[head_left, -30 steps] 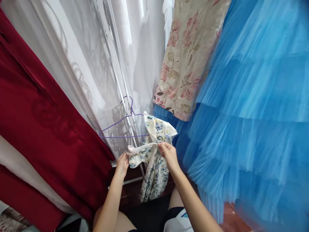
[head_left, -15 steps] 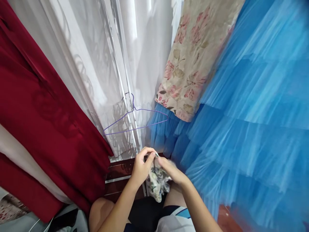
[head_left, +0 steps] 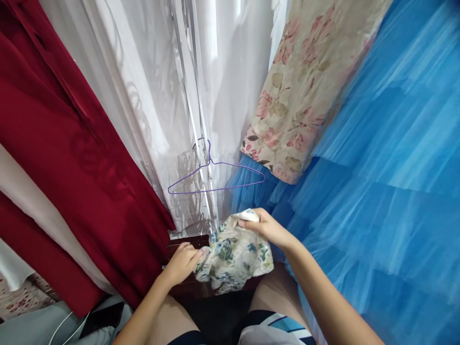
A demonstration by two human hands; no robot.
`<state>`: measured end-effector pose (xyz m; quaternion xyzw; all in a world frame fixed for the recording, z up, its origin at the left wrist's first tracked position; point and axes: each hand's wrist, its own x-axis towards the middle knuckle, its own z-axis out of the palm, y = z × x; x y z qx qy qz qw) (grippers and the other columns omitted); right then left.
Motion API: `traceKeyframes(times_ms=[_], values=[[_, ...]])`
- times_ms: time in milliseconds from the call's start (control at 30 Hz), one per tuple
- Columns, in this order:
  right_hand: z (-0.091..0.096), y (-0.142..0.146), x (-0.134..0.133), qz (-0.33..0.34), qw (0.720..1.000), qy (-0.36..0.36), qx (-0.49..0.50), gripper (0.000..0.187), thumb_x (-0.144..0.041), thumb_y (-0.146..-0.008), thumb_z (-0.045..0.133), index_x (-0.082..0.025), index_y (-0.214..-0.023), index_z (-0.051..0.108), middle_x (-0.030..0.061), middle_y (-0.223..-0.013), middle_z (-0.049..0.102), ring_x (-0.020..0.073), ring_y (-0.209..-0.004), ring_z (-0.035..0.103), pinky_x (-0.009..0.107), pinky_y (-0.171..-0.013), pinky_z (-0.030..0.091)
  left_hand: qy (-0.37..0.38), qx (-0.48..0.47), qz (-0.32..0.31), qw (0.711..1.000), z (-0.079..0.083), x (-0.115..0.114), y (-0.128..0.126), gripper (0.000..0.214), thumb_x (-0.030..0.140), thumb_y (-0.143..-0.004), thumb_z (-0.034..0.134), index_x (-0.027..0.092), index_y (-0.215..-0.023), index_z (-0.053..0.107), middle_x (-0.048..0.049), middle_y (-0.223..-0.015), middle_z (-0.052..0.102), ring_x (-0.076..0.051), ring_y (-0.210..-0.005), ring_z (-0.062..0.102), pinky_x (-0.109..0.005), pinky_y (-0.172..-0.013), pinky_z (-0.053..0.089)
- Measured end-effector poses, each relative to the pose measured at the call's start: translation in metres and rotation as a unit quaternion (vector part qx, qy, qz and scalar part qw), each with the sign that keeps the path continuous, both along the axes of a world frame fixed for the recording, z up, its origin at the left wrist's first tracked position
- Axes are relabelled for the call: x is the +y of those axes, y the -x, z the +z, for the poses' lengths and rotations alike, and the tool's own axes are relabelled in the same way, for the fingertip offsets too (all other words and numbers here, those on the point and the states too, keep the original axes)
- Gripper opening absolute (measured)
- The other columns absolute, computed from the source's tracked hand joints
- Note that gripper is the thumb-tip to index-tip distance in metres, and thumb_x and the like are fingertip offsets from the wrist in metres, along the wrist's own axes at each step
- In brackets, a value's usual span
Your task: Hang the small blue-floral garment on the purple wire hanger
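A crumpled white cloth with a blue and green floral print (head_left: pixel 239 256) hangs spread between my hands, above my lap. Its exact kind of garment is unclear. My right hand (head_left: pixel 265 226) grips the upper right edge, thumb on the near side. My left hand (head_left: pixel 184 262) is closed on the bunched left end. Beyond the cloth, apart from both hands, a purple wire hanger (head_left: pixel 211 162) hangs by its hook with no garment on it.
Dark red fabric (head_left: pixel 89 158) drapes on the left, white curtains (head_left: pixel 230 86) behind a metal pole (head_left: pixel 196 91). A pink-flowered cloth (head_left: pixel 302 96) and tiered blue tulle (head_left: pixel 377 206) fill the right. A dark phone-like object (head_left: pixel 102 320) lies lower left, near a white cable.
My hands have moved apart, the left one down and leftward, the right one slightly up and rightward. The floral cloth, bunched before, is now stretched wider. The view has shifted slightly.
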<state>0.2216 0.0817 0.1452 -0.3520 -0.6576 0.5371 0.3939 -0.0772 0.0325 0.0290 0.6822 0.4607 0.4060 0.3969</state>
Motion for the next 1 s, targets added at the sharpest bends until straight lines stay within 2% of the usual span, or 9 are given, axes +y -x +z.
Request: traceKeyframes(times_ms=[133,267,367,467,567,700,833,900,1000], values=[[0.019,-0.001,0.022,-0.045,0.995,-0.087,-0.035,0.023,-0.036,-0.073,0.074,-0.014,-0.068,0.068,-0.0012,-0.057,0.058,0.0109,-0.052,0.044,0.023,-0.049,0.031,-0.008,-0.056,0.057,0.997,0.021,0.016,0.051,0.023,0.016,-0.065,0.079,0.028,-0.052,0.064,-0.0017,-0.069,0.066,-0.024,-0.083,0.062,-0.042,-0.12,0.014],[0.021,0.014,0.051,-0.068,0.983,-0.16,-0.059,0.02,-0.029,-0.073,0.072,-0.014,-0.085,0.076,0.0038,-0.074,0.07,0.0154,-0.06,0.056,0.025,-0.057,0.041,-0.086,0.017,0.121,0.989,0.067,0.045,0.093,0.018,0.013,-0.061,0.081,0.026,-0.066,0.069,-0.0031,-0.087,0.07,-0.025,-0.101,0.059,-0.043,-0.121,0.003],[0.013,0.032,0.079,-0.135,0.973,-0.175,-0.068,0.039,-0.027,-0.068,0.075,-0.014,-0.105,0.075,0.0069,-0.083,0.075,0.0194,-0.062,0.061,0.029,-0.06,0.046,-0.131,0.074,0.164,0.975,0.106,0.075,0.116,0.025,0.013,-0.054,0.085,0.025,-0.07,0.068,-0.0039,-0.092,0.072,-0.028,-0.111,0.056,-0.048,-0.119,0.007],[0.004,0.046,0.102,-0.174,0.964,-0.189,-0.068,0.032,-0.028,-0.066,0.076,-0.015,-0.095,0.076,0.0076,-0.083,0.075,0.0234,-0.068,0.065,0.03,-0.064,0.047,-0.169,0.1,0.184,0.963,0.136,0.103,0.126,0.019,0.017,-0.062,0.081,0.024,-0.07,0.066,-0.0043,-0.095,0.071,-0.028,-0.112,0.056,-0.045,-0.114,0.023],[-0.006,0.054,0.106,-0.162,0.964,-0.199,-0.073,0.015,-0.03,-0.069,0.073,-0.016,-0.074,0.075,0.0054,-0.071,0.074,0.0251,-0.069,0.065,0.03,-0.065,0.046,-0.193,0.107,0.175,0.96,0.153,0.121,0.118,0.004,0.026,-0.078,0.068,0.022,-0.076,0.066,-0.0046,-0.089,0.07,-0.025,-0.097,0.06,-0.036,-0.101,0.039],[-0.018,0.058,0.09,-0.131,0.964,-0.217,-0.084,0.017,-0.031,-0.074,0.068,-0.017,-0.067,0.073,0.0034,-0.065,0.072,0.0219,-0.064,0.061,0.028,-0.063,0.043,-0.228,0.114,0.161,0.954,0.161,0.134,0.089,0.024,0.034,-0.093,0.044,0.021,-0.095,0.064,-0.004,-0.092,0.068,-0.02,-0.088,0.06,-0.029,-0.088,0.043],[-0.018,0.056,0.071,-0.104,0.963,-0.232,-0.094,0.023,-0.033,-0.079,0.062,-0.017,-0.066,0.072,0.0025,-0.061,0.069,0.0198,-0.06,0.058,0.027,-0.061,0.043,-0.248,0.125,0.144,0.95,0.167,0.137,0.051,0.022,0.036,-0.092,0.047,0.022,-0.101,0.061,-0.002,-0.093,0.068,-0.018,-0.084,0.06,-0.027,-0.082,0.044],[-0.017,0.049,0.062,-0.096,0.961,-0.243,-0.09,0.021,-0.032,-0.08,0.06,-0.017,-0.073,0.074,0.0033,-0.067,0.071,0.0205,-0.064,0.059,0.028,-0.063,0.044,-0.272,0.149,0.137,0.941,0.17,0.132,0.036,0.021,0.035,-0.091,0.05,0.023,-0.104,0.061,-0.0019,-0.096,0.068,-0.019,-0.089,0.061,-0.027,-0.083,0.042],[-0.014,0.026,0.05,-0.151,0.945,-0.286,-0.058,0.035,-0.028,-0.08,0.06,-0.019,-0.113,0.07,0.0036,-0.076,0.07,0.0197,-0.066,0.059,0.029,-0.066,0.045,-0.323,0.186,0.149,0.916,0.172,0.119,0.024,0.023,0.036,-0.093,0.048,0.022,-0.103,0.063,-0.0027,-0.096,0.068,-0.02,-0.092,0.063,-0.025,-0.083,0.042]])
